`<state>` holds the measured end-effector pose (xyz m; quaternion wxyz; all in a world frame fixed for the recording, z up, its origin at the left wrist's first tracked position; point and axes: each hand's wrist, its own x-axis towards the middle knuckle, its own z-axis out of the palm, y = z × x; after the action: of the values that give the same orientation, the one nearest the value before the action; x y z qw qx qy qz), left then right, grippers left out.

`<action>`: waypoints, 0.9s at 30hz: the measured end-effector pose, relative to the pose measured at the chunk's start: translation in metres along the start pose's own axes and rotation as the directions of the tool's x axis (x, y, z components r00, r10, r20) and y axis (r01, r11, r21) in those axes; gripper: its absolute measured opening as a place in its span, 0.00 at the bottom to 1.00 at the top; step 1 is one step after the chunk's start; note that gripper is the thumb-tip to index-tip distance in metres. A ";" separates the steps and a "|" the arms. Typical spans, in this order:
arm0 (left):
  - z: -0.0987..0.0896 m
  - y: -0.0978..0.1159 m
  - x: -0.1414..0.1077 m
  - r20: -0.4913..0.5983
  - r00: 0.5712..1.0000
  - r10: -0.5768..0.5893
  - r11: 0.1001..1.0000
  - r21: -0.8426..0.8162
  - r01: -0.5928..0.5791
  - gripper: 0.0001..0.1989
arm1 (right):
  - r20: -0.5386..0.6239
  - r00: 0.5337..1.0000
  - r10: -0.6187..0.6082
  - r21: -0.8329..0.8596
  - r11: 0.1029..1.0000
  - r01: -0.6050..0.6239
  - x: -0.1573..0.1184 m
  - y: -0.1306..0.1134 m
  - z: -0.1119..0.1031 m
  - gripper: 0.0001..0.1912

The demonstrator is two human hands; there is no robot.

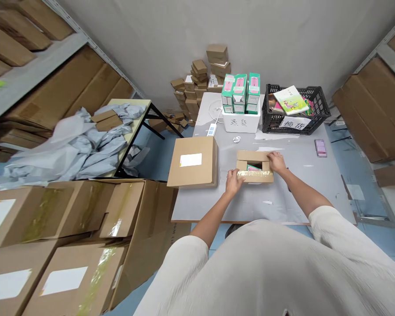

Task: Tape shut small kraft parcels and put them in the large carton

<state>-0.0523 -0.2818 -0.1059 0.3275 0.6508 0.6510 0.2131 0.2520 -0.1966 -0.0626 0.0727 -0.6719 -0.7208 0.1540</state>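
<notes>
A small brown cardboard box [254, 177] stands on the grey-covered table [197, 206] with its flaps partly open, and a green and pink item [253, 168] shows inside. Shiny tape runs along its near flap. My left hand [233, 182] grips the box's near left corner, fingers closed on the flap. At the far right corner, my right hand [277, 162] has its fingers bent over the flap edge, holding it. Left of these, a larger closed box [193, 162] bears a white label.
Behind are a white bin [241, 123] of green-pink boxes, a black crate [296, 118] with books, and a power strip [212, 130]. Large cartons [118, 206] stand at left. A side table [131, 131] holds grey bags. A blurred pink item [320, 148] lies at right.
</notes>
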 end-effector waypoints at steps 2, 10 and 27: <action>-0.001 0.002 0.003 -0.004 1.000 0.009 1.000 0.005 -0.009 0.25 | 0.070 0.998 -0.007 -0.023 1.000 0.009 -0.002 -0.002 -0.002 0.22; -0.018 0.013 -0.011 -0.147 0.965 0.216 0.976 0.030 -0.214 0.04 | 0.281 0.959 0.032 -0.079 0.997 -0.010 0.002 -0.006 -0.018 0.23; -0.026 0.039 -0.001 0.432 0.852 0.296 0.712 0.495 -0.499 0.37 | 0.234 0.963 0.132 -0.161 0.982 -0.095 -0.014 -0.027 0.010 0.46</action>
<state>-0.0431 -0.2768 -0.0605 0.1556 0.8712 0.4636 -0.0428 0.2246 -0.2128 -0.0622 -0.0756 -0.6917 -0.6938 0.1854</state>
